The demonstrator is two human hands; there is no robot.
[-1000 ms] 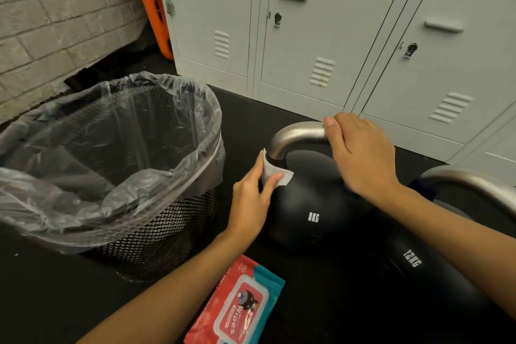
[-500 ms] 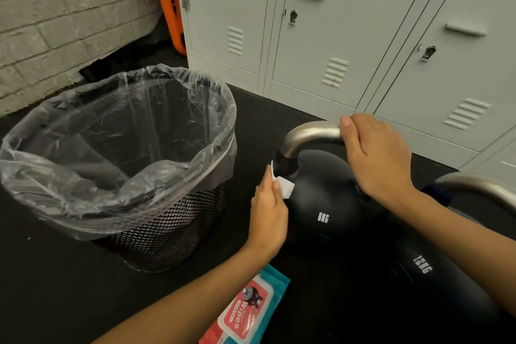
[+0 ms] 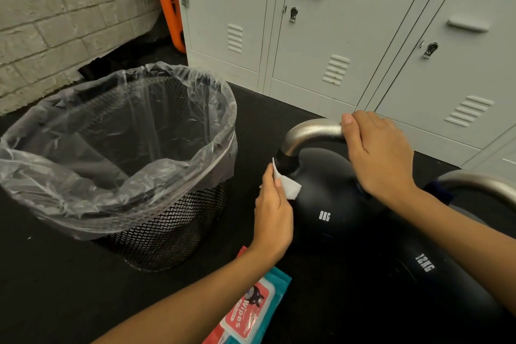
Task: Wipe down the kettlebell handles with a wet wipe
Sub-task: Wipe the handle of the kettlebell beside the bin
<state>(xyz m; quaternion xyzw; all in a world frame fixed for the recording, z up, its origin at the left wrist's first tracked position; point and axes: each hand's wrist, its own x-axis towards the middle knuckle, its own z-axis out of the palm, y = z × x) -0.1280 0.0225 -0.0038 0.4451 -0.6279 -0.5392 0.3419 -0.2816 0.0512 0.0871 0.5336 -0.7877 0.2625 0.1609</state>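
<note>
The person is working on the smaller black, rounded kettlebell marked 8KG (image 3: 329, 204), which is standing on the dark rubbery floor (image 3: 55, 288) just beside the wire-mesh bin, in front of the pale grey metal lockers (image 3: 321, 36). The left hand (image 3: 272, 212) is pinching a small white folded wet wipe (image 3: 289, 187) between thumb and fingers and is pressing it against the foot of the brushed-steel handle (image 3: 310, 132), where the bare metal is meeting the black collar of the bell. The right hand (image 3: 377, 153) is curling over the top of the same handle, gripping it, seemingly to steady the bell.

The step in hand looks like the wiping of the first handle's left leg. The next move is probably calling for the wipe to be wrapped further round the curved bar and drawn up and over the arch, so the right hand will likely have to shift off the stretch it is covering.

The second, larger black kettlebell marked 12KG (image 3: 424, 268) is sitting towards the right edge of the floor, its matt steel handle (image 3: 480, 183) seemingly not yet wiped. The black mesh wastebasket with a crinkled clear plastic liner (image 3: 125, 148) is waiting on the left, and a glossy red-and-teal soft pack of wipes (image 3: 251, 313) is lying flat near the bottom edge.
</note>
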